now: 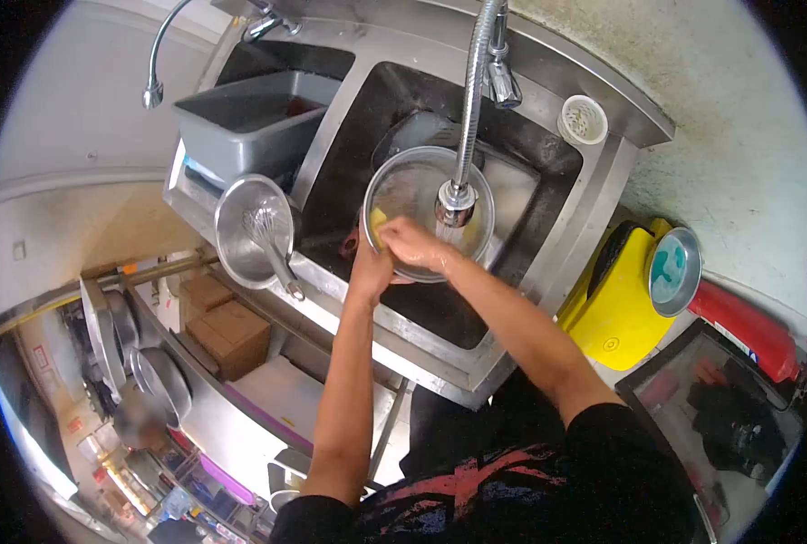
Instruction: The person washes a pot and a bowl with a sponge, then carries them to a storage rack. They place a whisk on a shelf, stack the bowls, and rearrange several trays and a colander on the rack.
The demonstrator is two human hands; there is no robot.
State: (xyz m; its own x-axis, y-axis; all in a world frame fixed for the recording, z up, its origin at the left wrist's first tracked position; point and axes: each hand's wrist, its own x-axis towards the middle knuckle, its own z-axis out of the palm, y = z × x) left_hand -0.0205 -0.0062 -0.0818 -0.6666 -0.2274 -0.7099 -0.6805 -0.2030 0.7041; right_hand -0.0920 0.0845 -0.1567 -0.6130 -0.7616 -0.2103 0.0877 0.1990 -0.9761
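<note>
A large round metal bowl (pixel 401 189) is held over the sink basin under the spray faucet (pixel 456 201). My left hand (pixel 372 265) grips the bowl's near left rim, its fingers partly hidden behind the side. At that same rim, my right hand (pixel 414 245) is closed on a yellow sponge (pixel 379 221) pressed against the inner wall. Water seems to fall from the faucet head into the bowl, close to my right wrist. Below the bowl, other dishes lie in the dark sink (pixel 340 195), partly covered by it.
Left of the basin, a metal bowl (pixel 231 249) holds a whisk (pixel 272 249). A grey tub (pixel 240 136) sits in the neighbouring basin. A white strainer cup (pixel 583 121) stands at the back right corner. Rightward are a yellow container (pixel 616 308) and a metal dish (pixel 675 272) with green contents.
</note>
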